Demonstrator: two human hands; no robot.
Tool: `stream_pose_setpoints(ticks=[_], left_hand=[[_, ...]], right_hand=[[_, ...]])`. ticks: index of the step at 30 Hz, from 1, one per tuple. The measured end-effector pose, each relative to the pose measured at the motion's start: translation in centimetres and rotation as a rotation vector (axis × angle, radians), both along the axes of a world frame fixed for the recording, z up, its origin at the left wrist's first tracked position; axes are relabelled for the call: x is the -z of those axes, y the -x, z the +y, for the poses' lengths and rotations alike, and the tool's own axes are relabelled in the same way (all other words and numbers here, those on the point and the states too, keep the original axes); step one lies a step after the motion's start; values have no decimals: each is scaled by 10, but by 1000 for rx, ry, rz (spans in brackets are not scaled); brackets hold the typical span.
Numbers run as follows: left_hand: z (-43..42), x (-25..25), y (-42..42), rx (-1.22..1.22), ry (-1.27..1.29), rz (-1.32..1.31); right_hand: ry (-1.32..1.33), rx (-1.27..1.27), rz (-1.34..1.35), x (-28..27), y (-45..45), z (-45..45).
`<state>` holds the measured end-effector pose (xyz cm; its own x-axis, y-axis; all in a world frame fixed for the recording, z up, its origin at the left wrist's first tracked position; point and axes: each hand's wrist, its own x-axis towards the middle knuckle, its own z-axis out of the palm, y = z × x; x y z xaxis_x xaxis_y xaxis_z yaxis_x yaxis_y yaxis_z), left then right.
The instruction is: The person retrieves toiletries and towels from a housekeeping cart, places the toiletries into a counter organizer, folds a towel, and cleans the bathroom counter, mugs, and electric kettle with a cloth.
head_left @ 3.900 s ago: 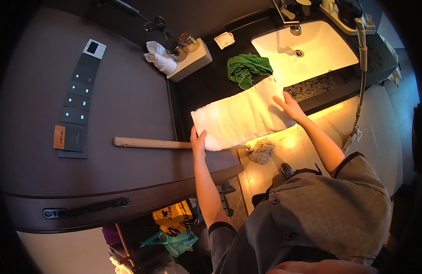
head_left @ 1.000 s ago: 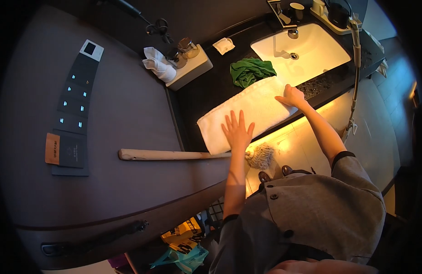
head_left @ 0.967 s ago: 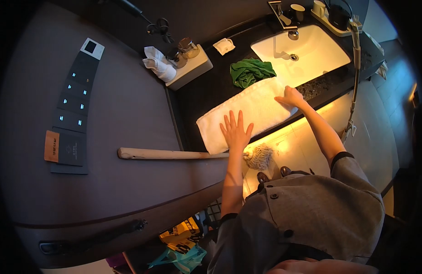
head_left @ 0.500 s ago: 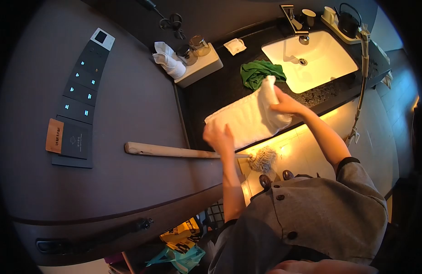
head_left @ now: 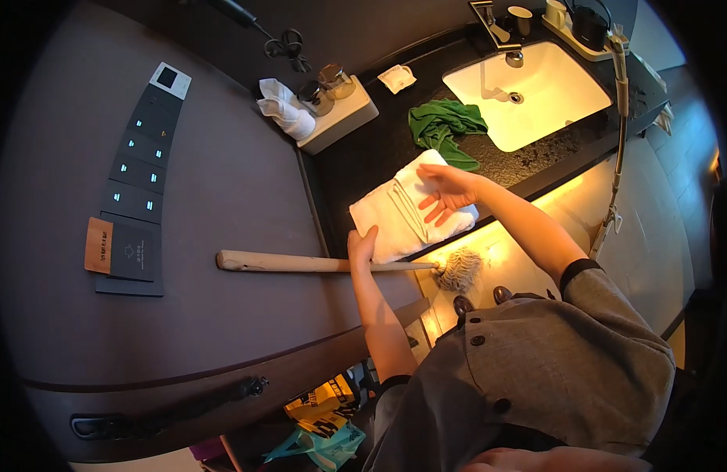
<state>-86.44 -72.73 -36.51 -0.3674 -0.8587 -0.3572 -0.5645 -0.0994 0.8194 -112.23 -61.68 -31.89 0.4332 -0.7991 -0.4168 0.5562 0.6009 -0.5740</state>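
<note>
- White towel (head_left: 401, 211) lying R of L grip (head_left: 362, 245), long axis running along desk (head_left: 340, 177) edge.
- L grip pinching its L end.
- R grip (head_left: 453, 191), nearer mid, spreading over it.

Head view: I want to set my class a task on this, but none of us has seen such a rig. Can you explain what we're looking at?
There is no machine here: a person works with two bare hands. One camera, worn on the head, looks forward and down, so the arms reach away from you.

Below the hands is a dark counter. Set into it is a white sink, with a crumpled green cloth beside it. Farther left stands a white box.

The left hand appears to hold a folded white towel by its edge, thumb on top. The right hand is spread open over the towel; whether it touches is hard to tell.
</note>
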Motion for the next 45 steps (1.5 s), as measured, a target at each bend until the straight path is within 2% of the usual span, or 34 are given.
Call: stream_pose_setpoints(ticks=[3, 4, 6, 8, 10, 11, 12, 14, 15, 16, 18, 20, 21, 22, 23, 24, 26, 27, 28, 29, 30, 32, 34, 36, 38, 41, 42, 44, 45], left_hand=[[10, -17, 0, -118, -491, 692], [11, -21, 8, -80, -381, 728], [23, -28, 32, -2, -166, 787], [53, -55, 77, 13, 64, 611], [82, -63, 124, 113, 668, -88], [92, -62, 143, 143, 646, -239], [100, -59, 156, 174, 622, -392], [94, -34, 164, 172, 733, -376], [92, -30, 163, 187, 758, -384], [95, -27, 160, 206, 773, -391], [100, -28, 163, 183, 811, -410], [110, -47, 163, 264, 759, -453], [116, -45, 162, 276, 809, -478], [126, -47, 157, 332, 919, -598], [135, -52, 147, 310, 969, -606], [143, -61, 140, 282, 1018, -613], [135, -86, 115, 278, 667, -328], [126, -56, 89, 151, 639, 54], [133, -50, 69, 67, 425, 349], [141, -43, 48, -41, 219, 646], [158, -65, 32, -114, -155, 845], [189, -33, -3, -145, -469, 1004], [227, 60, -40, -420, -718, 731], [255, 92, -36, -498, -917, 788], [264, 82, -10, -537, -1189, 981], [280, 130, 2, -396, -1373, 783], [287, 172, -10, -385, -1319, 507], [285, 203, -2, -368, -1339, 512], [279, 222, 6, -371, -1359, 497]], right_hand=[[-42, 75, -262, 9, 7, 7], [-51, 90, -333, 11, 6, 8], [-52, 102, -290, 14, 4, 7], [-23, 96, -309, 17, 6, 10], [49, 87, -407, 36, 10, 5], [85, 81, -453, 43, 12, 5], [8, 224, -103, 27, 2, 12], [267, 524, 1043, 26, -16, 18], [248, 462, 1413, -2, -16, 36], [132, 465, 1510, -27, -16, 52], [42, 766, 1462, -6, -8, 61], [34, 518, 1422, 52, 3, 50], [51, 568, 1200, 62, 1, 44], [-78, 645, 761, 19, -11, 54], [-5, 680, 280, 32, -11, 46], [22, 652, 349, 16, -17, 51], [128, 632, 613, -3, -38, 69], [199, 605, 595, 2, -48, 78], [268, 577, 573, 8, -60, 88], [278, 747, 596, 6, -79, 101], [250, 825, 870, 7, -95, 119], [-30, 784, 231, 54, -106, 142], [-303, 560, -302, 61, -93, 166], [-387, 637, -84, 104, -94, 180], [-481, 680, 35, 141, -89, 196], [-490, 732, 307, 181, -79, 220], [-370, 745, 245, 201, -76, 229], [-323, 835, 12, 237, -75, 244], [-226, 996, 12, 248, -79, 251]])
